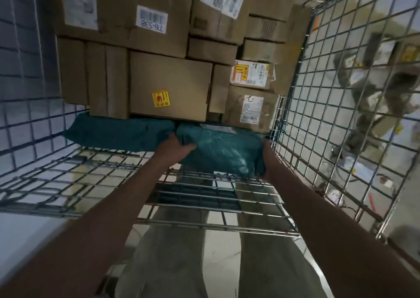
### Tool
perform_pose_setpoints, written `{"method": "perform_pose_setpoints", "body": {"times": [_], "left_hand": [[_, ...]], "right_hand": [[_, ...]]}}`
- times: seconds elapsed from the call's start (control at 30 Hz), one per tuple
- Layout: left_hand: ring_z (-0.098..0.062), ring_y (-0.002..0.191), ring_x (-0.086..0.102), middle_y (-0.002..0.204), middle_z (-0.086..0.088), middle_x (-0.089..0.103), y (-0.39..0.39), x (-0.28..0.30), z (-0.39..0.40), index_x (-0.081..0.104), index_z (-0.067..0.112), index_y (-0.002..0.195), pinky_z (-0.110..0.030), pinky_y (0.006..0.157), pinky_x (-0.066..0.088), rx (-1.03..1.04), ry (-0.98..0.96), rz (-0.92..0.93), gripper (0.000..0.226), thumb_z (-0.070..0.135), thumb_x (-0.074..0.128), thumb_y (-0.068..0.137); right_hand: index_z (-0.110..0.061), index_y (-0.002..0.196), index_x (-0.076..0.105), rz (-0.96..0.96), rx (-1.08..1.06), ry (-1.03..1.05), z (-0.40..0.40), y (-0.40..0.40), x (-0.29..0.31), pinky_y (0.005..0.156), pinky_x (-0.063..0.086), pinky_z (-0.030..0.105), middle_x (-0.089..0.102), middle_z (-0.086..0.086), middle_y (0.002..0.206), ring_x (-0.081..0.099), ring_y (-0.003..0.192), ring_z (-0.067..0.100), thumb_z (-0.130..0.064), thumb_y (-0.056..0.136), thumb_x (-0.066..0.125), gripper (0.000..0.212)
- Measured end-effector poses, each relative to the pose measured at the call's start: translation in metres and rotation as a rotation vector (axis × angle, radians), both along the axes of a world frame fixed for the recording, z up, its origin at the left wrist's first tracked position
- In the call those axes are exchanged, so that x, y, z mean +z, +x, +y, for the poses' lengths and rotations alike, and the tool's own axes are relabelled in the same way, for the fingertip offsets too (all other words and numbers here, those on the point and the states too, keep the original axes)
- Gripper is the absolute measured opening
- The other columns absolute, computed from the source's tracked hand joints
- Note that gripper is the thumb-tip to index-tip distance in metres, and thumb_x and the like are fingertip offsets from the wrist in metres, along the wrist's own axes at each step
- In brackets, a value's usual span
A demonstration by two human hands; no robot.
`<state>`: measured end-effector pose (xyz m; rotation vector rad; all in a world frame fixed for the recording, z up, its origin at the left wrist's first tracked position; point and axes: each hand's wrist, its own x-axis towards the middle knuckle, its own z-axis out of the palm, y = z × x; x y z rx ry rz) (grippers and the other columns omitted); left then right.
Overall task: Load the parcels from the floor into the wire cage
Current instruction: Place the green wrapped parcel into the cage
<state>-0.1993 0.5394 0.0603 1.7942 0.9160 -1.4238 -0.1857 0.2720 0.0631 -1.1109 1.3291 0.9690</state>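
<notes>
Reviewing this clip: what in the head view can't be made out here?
- Right hand: fingers hidden behind the teal parcel, so its grip is unclear.
- Left hand: fingertips hidden at the parcel's edge.
- Parcels on the floor, seen through the cage's wire wall: blurred; count unclear.
- Box labels: print too small; only "T6-538" is readable.

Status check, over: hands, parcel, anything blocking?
Left hand grips teal parcel, thumb on top. Right hand at its right end, fingers hidden. Parcel on the wire cage shelf, against stacked cardboard boxes. Second teal parcel alongside, left.
</notes>
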Motion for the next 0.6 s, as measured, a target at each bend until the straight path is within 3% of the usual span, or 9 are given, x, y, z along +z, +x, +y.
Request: {"method": "perform_pose_setpoints", "body": {"times": [0.1, 0.2, 0.33, 0.43, 0.5, 0.53, 0.6], "left_hand": [[-0.038, 0.125, 0.053, 0.15, -0.019, 0.038, -0.004, -0.004, -0.008, 0.038, 0.006, 0.148, -0.041, 0.101, 0.047, -0.249, 0.154, -0.102, 0.072, 0.045, 0.064, 0.092], [-0.041, 0.119, 0.054, 0.145, -0.022, 0.037, -0.007, -0.004, -0.016, 0.036, 0.0, 0.145, -0.044, 0.095, 0.049, -0.244, 0.211, -0.138, 0.065, 0.041, 0.055, 0.098], [-0.043, 0.127, 0.048, 0.149, -0.021, 0.035, -0.007, 0.008, -0.03, 0.026, 0.004, 0.151, -0.051, 0.102, 0.047, -0.235, 0.217, -0.125, 0.072, 0.044, 0.051, 0.097], [-0.04, 0.129, 0.047, 0.148, -0.017, 0.037, 0.004, 0.041, -0.049, 0.028, 0.012, 0.151, -0.051, 0.103, 0.046, -0.288, 0.177, -0.128, 0.073, 0.053, 0.048, 0.093], [-0.035, 0.128, 0.049, 0.145, -0.012, 0.044, 0.015, 0.075, -0.066, 0.036, 0.019, 0.147, -0.05, 0.102, 0.048, -0.38, 0.127, -0.213, 0.073, 0.061, 0.045, 0.089], [-0.033, 0.13, 0.048, 0.147, -0.011, 0.044, 0.02, 0.092, -0.076, 0.038, 0.02, 0.148, -0.049, 0.103, 0.048, -0.431, 0.102, -0.283, 0.075, 0.065, 0.044, 0.088], [-0.03, 0.139, 0.041, 0.156, -0.007, 0.039, 0.031, 0.129, -0.102, 0.033, 0.02, 0.154, -0.047, 0.11, 0.043, -0.515, 0.07, -0.449, 0.076, 0.064, 0.047, 0.093]], "right_hand": [[-0.011, 0.138, 0.059, 0.034, 0.061, -0.01, -0.011, -0.008, -0.041, 0.081, 0.061, 0.045, 0.065, 0.021, 0.133, 0.069, 0.114, 0.039, -0.062, 0.1, 0.038, 0.067], [-0.013, 0.134, 0.06, 0.069, 0.112, -0.03, -0.01, -0.007, -0.058, 0.08, 0.061, 0.048, 0.068, 0.02, 0.127, 0.069, 0.111, 0.04, -0.072, 0.093, 0.041, 0.075], [-0.007, 0.125, 0.062, 0.109, 0.157, -0.038, -0.008, -0.004, -0.042, 0.078, 0.064, 0.044, 0.071, 0.021, 0.118, 0.072, 0.103, 0.035, -0.073, 0.094, 0.04, 0.076], [-0.002, 0.137, 0.05, 0.089, 0.423, -0.081, -0.018, -0.008, -0.013, 0.102, 0.054, 0.047, 0.06, 0.018, 0.137, 0.064, 0.119, 0.034, -0.071, 0.094, 0.043, 0.081], [-0.007, 0.148, 0.04, -0.018, 0.695, -0.165, -0.024, -0.01, 0.014, 0.109, 0.046, 0.055, 0.042, 0.019, 0.153, 0.05, 0.134, 0.04, -0.072, 0.09, 0.04, 0.087], [-0.011, 0.152, 0.035, -0.088, 0.85, -0.206, -0.021, -0.003, 0.048, 0.11, 0.043, 0.059, 0.034, 0.021, 0.158, 0.043, 0.139, 0.043, -0.069, 0.09, 0.039, 0.085], [-0.009, 0.15, 0.036, -0.264, 1.012, -0.295, -0.026, 0.007, 0.1, 0.11, 0.041, 0.058, 0.036, 0.023, 0.153, 0.04, 0.139, 0.043, -0.05, 0.098, 0.042, 0.066]]}}
